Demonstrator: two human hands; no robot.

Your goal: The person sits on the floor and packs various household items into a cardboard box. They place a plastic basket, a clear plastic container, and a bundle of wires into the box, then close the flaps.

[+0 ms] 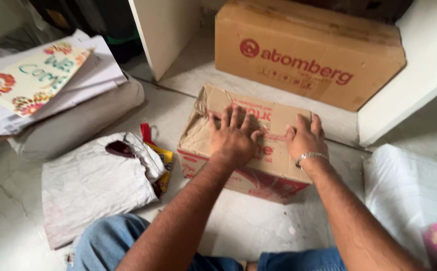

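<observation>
We found both hands pressed flat, fingers spread and gripping nothing, on the top flaps of a small worn cardboard box [248, 150]: left hand [234, 136] near the middle, right hand [305, 138] toward the right edge, a metal bracelet [311, 157] at its wrist. The box sat on the pale stone floor [258, 226], just before a larger brown carton [309, 50]. A white woven sack [95, 183] lay to the left.

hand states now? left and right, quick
Left hand: open, fingers spread, palm flat on the small cardboard box top flaps, holding nothing.
Right hand: open, pressed flat on the same box, holding nothing.
</observation>
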